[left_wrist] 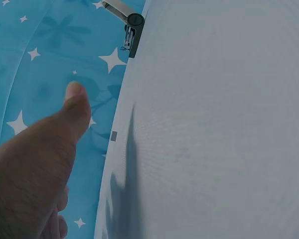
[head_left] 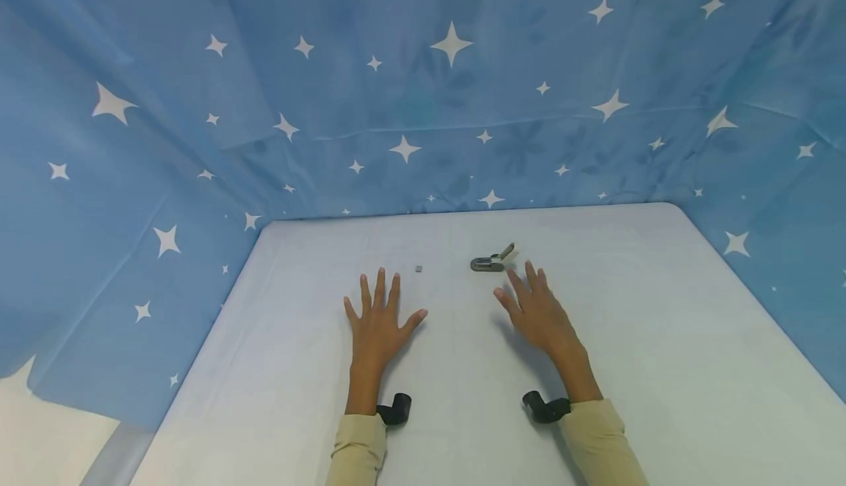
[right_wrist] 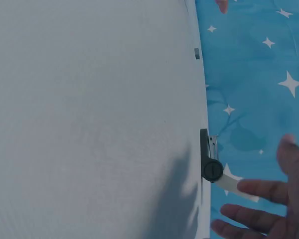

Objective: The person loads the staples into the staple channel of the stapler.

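Rolled tan sleeves lie nearest the head camera: cloth, matte, creased. Black angled wrist mounts project inward beside each cuff; casing smooth, apparently hard.

Left hand: grip spread, fingers straight, thumb held out, nothing held. Right hand: grip spread less widely, fingers loosely extended, nothing held. Its index fingertip is just beside the stapler; contact cannot be confirmed.

Location: the stapler rests on the far part of the table, ahead of the hands and nearer the right one. Its dark grey base is a slim bar. A round pivot disc sits at the right end, from which a pale arm tilts upward, leaving the metal mechanism exposed. One small grey block, rectangular, lies well apart to the stapler's left; possibly a staple strip.

Handling, as judged: stapler light and stiff, free to swing at the hinge, casing somewhat slippery. Advised hold: across the sides of the base, fingertips away from the exposed metal. Block probably very light, rigid, liable to snap if bent; pinch opposite sides.

Surfaces: table white, matte, nearly smooth; backdrop blue fabric, folded in places, printed with pale four-pointed stars.
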The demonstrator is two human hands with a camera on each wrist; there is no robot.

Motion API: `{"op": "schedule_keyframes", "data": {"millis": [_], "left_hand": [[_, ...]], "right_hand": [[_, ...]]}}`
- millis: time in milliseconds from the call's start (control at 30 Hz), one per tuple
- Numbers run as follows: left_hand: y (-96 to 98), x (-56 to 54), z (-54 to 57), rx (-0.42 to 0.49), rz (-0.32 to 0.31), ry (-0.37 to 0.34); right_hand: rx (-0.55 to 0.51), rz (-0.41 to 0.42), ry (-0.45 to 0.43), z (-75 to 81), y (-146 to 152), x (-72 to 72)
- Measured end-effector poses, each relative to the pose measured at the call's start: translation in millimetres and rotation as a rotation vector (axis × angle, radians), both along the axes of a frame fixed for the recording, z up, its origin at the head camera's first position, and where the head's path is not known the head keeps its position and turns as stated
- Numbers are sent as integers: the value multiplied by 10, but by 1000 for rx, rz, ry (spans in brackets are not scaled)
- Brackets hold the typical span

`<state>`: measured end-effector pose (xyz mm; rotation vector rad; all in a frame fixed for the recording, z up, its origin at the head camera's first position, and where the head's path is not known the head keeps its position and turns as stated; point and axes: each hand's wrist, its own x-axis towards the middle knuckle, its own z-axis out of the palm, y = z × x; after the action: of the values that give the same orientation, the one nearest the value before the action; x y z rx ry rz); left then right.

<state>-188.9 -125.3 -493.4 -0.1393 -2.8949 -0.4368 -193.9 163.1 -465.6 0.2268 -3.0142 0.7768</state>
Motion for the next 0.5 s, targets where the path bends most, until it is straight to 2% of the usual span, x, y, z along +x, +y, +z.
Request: {"op": "schedule_keyframes", "data": {"millis": [100, 200, 267, 367, 500], "left_hand": [[2, 7, 6, 35, 5, -7], [-5, 10, 0, 116, 3, -11], [-16, 8, -17, 186, 3, -20], [-37, -7, -60, 261, 2, -31], [-56, -47, -149, 296, -5, -20]], "right_hand": [[-135, -77, 44, 4, -11, -57], [-298, -150, 71, -22, -15, -159], [-399, -190, 34, -51, -9, -243], [-546, -240, -74, -104, 4, -385], [-780, -262, -197, -213, 0, -588]]}}
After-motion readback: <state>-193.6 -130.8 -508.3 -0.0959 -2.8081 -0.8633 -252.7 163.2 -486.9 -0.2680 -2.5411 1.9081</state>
